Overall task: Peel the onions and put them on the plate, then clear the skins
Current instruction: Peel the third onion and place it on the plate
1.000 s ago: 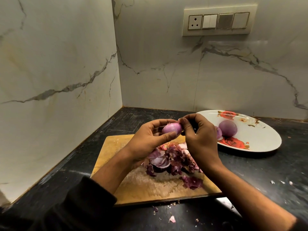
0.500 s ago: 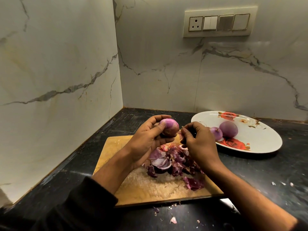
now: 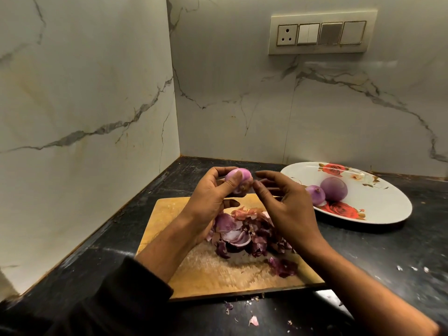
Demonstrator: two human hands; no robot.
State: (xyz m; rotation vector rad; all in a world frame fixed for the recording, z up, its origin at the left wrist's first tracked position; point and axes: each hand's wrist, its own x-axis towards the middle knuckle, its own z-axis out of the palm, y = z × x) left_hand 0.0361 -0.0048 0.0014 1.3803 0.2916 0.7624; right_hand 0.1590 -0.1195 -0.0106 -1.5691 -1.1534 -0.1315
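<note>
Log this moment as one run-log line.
left hand: holds onion | right hand: open beside it | plate: two onions | skins: on board

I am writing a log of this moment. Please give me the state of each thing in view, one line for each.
Left hand: holds an onion.
Held onion: mostly peeled, above the board.
Right hand: beside the onion, fingers relaxed, holds nothing.
Plate: carries two peeled onions.
Cutting board: covered with a pile of skins.
</note>
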